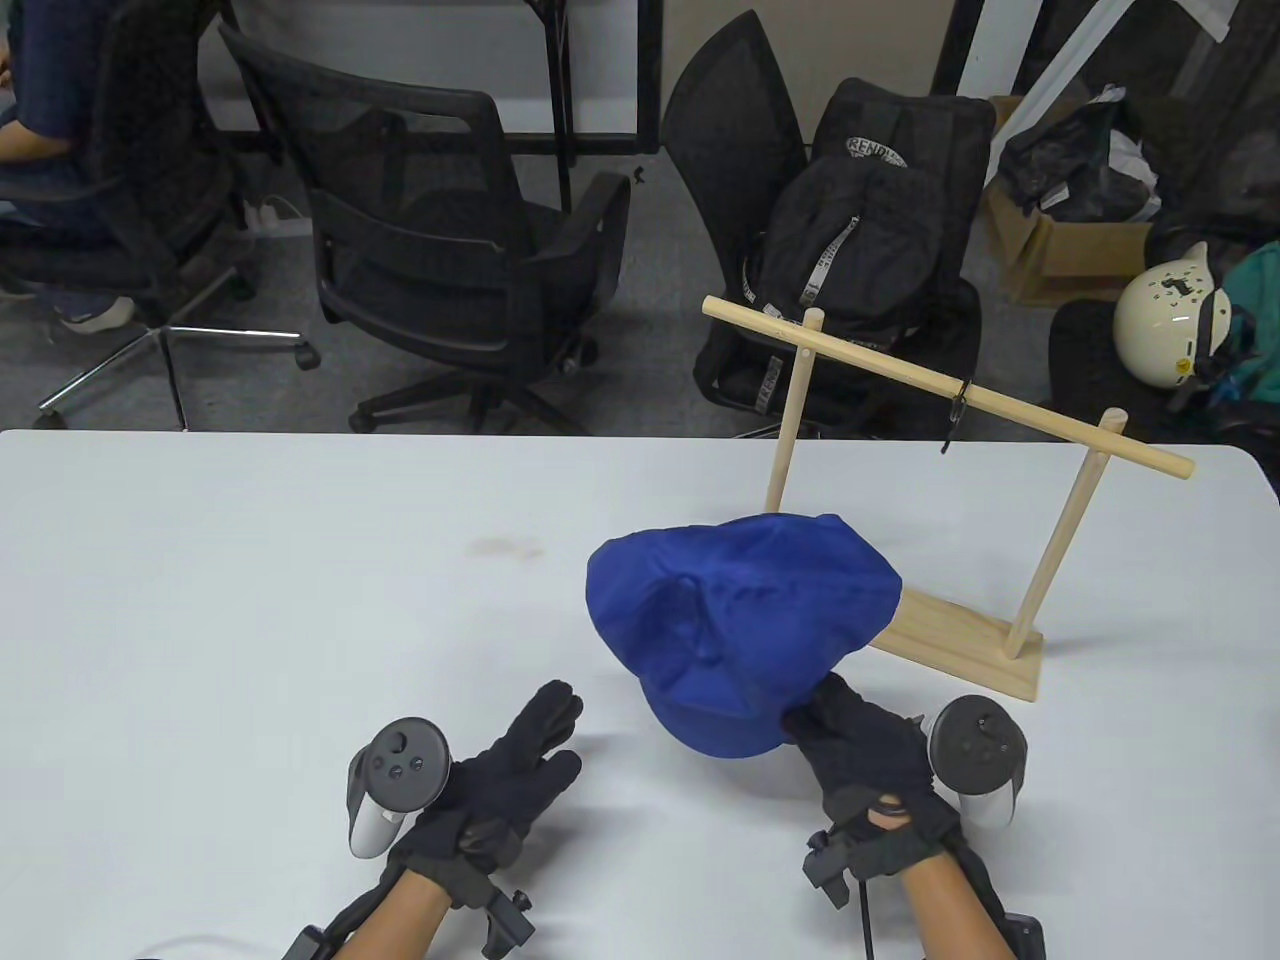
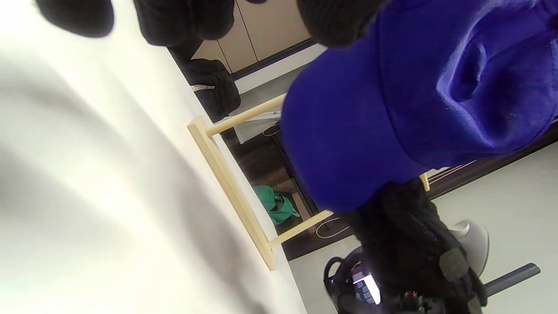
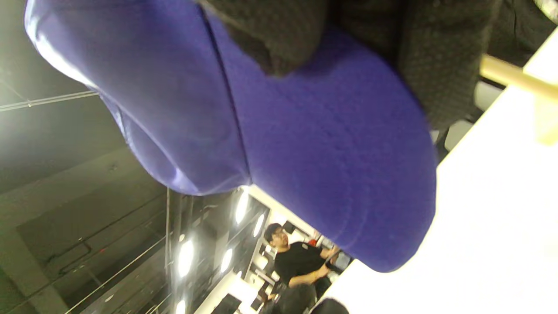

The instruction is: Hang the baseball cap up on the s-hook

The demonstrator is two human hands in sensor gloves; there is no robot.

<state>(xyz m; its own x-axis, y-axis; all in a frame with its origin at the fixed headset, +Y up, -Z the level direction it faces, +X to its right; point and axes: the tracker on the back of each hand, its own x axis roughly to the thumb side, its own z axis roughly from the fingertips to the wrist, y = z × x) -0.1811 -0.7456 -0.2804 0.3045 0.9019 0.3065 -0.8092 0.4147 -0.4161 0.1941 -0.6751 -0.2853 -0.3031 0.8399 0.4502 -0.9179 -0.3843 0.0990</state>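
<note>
Nearest, the left hand (image 1: 500,780) lies flat on the white table (image 1: 200,600), fingers spread, grasping nothing. The right hand (image 1: 865,755) pinches the brim of the blue baseball cap (image 1: 735,620) — the right wrist view shows fingers (image 3: 279,39) on that brim. Beyond, the wooden rack (image 1: 960,395) carries the s-hook (image 1: 957,412), thin and hard to make out — its base is partly hidden by the cap.

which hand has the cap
The right hand grips the blue baseball cap by its brim, holding it above the table. The left hand touches nothing, its fingers stretched out, apart from the cap.
</note>
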